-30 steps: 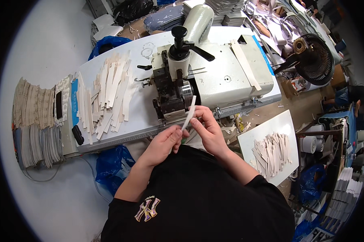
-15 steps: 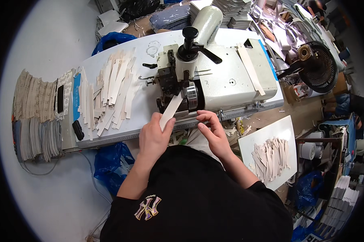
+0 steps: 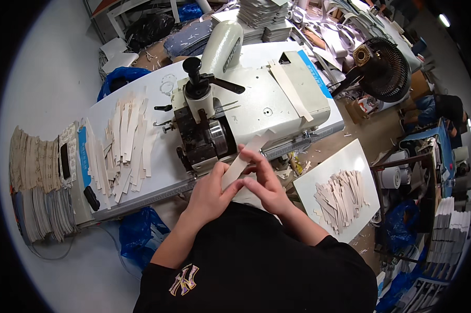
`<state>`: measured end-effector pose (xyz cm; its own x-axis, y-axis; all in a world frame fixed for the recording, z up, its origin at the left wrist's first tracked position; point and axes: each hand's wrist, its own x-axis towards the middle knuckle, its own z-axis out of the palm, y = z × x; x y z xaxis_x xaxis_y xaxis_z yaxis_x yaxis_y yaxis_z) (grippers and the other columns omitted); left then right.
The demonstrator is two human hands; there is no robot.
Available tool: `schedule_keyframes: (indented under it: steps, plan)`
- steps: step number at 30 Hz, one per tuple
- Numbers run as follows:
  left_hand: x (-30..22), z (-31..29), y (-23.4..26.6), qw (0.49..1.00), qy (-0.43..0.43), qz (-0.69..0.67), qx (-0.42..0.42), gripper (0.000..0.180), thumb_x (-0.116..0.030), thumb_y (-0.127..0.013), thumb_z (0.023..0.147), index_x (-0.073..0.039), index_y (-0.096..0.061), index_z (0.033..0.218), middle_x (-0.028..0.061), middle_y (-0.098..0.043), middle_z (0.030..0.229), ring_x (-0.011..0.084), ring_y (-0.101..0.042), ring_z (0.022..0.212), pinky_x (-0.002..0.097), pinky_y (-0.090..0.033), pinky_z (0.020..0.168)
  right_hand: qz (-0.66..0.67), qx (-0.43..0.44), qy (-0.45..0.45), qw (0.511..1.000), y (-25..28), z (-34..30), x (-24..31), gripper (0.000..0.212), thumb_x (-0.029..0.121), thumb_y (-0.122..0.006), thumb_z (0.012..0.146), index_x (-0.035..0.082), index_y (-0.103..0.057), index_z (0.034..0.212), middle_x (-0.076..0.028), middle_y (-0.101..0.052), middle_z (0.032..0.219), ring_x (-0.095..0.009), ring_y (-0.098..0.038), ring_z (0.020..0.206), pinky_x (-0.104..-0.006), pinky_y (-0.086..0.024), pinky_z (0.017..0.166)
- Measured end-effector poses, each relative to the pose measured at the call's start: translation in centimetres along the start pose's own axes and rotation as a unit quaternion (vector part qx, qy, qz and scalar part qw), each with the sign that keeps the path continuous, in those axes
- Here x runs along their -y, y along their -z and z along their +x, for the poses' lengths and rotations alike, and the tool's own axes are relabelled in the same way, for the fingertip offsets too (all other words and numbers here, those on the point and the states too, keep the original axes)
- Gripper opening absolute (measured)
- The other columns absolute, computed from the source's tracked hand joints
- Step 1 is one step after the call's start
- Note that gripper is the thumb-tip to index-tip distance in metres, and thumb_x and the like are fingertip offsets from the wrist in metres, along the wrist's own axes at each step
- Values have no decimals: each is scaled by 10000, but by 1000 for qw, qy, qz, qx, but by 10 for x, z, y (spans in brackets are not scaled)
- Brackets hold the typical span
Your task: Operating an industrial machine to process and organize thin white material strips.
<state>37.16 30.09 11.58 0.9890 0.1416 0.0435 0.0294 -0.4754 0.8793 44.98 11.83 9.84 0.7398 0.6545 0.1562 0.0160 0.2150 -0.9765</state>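
A pale, leather-like strip (image 3: 236, 168) slants in front of my chest, just nearer than the cream bench machine (image 3: 256, 94). Thumb and fingers of my left hand (image 3: 209, 195) pinch its lower end. My right hand (image 3: 268, 189) has its fingers curled against the strip's right side, with the index finger over it; part of the grip is hidden behind the strip. The far end of the strip overlaps the machine's front edge in the picture. Left of it sits the machine's shiny metal roller (image 3: 218, 136), below a black knob (image 3: 192, 67).
Loose pale strips (image 3: 131, 141) lie on the table's left side. More strips (image 3: 342, 198) are heaped on a white board at right. Bundled stacks (image 3: 47, 208) stand far left. A black fan (image 3: 384, 68) is at back right, and a blue bag (image 3: 141, 235) hangs below the table.
The strip has come away from the machine's roller, toward me and rightward. My right hand has closed in on it, while my left keeps its pinch. The whole view has turned slightly.
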Motion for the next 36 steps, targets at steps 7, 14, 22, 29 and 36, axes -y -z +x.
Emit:
schedule_keyframes:
  steps: [7,14,22,29,36]
  plan:
    - [16,-8,25,994,74,-81,27,238,-150,-727,1059,-19,-629,1232,17,-650,853,71,-620,746,261,-497,672,94,-203,133,966,85,71,41,550,170,-554,1061,1,-471,1578,-123,-460,1663,-188,-488,1414,-349,-429,1091]
    - [26,-23,47,991,98,-85,-9,172,-118,-714,1056,-3,-676,1178,-3,-625,842,81,-572,724,255,-478,669,-49,-193,84,976,185,148,83,218,172,-646,1051,62,-644,1240,-50,-666,1273,-132,-560,1172,-302,-400,1047]
    - [52,-19,88,989,103,22,-104,146,-157,-714,1048,-15,-717,1083,7,-612,816,85,-538,738,261,-464,678,-456,-27,-147,878,239,211,19,377,315,-715,1011,42,-667,1267,-133,-691,1244,-252,-620,1224,-359,-466,1095]
    - [152,10,131,898,175,321,-245,243,-206,-757,989,-37,-711,1157,143,-689,1061,360,-692,950,474,-554,829,-604,-97,70,788,189,178,6,343,246,-740,994,75,-679,1286,-155,-584,1531,-350,-511,1410,-463,-411,1179]
    - [198,42,105,845,164,457,-222,464,-250,-804,956,-35,-635,1331,184,-646,1210,388,-656,1117,494,-551,933,-437,-72,186,877,74,146,-9,312,205,-724,1004,88,-666,1287,-123,-552,1558,-348,-485,1409,-486,-415,1164]
